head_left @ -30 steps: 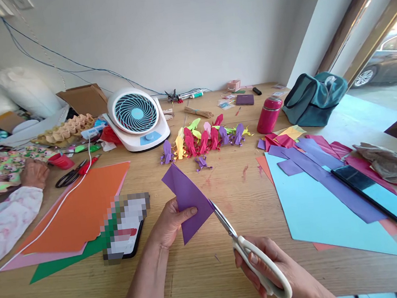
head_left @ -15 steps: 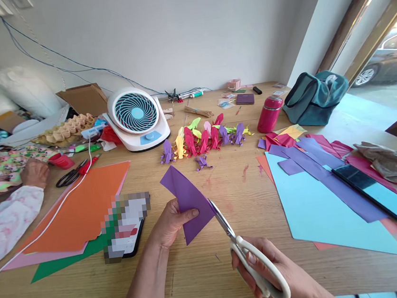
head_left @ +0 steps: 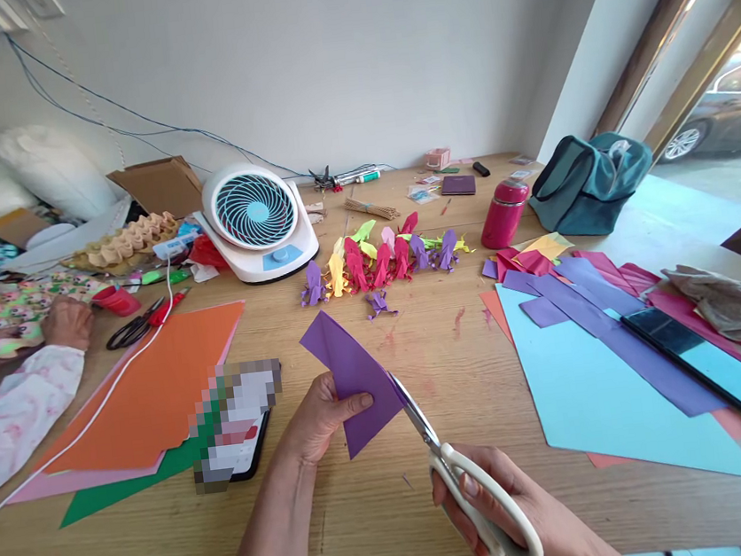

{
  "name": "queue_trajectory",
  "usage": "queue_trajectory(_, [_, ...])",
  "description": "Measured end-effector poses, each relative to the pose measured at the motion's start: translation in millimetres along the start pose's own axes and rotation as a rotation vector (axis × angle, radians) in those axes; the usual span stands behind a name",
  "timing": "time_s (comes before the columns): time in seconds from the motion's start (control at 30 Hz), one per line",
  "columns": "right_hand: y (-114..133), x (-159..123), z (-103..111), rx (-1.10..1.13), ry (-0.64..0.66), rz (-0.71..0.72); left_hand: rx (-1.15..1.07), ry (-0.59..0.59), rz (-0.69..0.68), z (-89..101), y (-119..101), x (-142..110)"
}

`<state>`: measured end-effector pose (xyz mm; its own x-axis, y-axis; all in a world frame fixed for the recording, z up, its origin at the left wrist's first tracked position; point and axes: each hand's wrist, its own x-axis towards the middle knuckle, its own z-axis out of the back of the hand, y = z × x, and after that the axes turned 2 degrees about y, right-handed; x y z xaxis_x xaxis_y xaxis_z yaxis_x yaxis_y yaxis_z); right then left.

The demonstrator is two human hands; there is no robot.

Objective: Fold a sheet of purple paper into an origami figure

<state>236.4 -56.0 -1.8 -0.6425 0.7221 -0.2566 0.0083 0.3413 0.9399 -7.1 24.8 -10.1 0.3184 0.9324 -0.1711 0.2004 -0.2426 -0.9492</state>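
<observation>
One left hand (head_left: 319, 418), pinching angular purple paper (head_left: 363, 373) above the pale wooden counter (head_left: 364, 520). One right hand (head_left: 501, 486), curled around white-handled metal scissors (head_left: 435, 443), blades at the paper's right edge; cutting appears underway, the next snip likely calling for steady paper.

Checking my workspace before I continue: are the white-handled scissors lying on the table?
No, the right hand holds the white-handled scissors, their blades at the edge of the purple paper.
</observation>
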Motion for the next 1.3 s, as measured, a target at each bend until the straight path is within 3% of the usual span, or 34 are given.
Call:
queue_trajectory(0.97, [-0.8,6.1,-1.4,0.035,-0.031,0.005,-0.019,0.036,-0.01,-0.8,1.0,-0.3])
queue_trajectory(1.3, [-1.4,2.3,6.6,-0.006,-0.065,0.075,-0.059,0.021,0.012,-1.4,1.2,0.7])
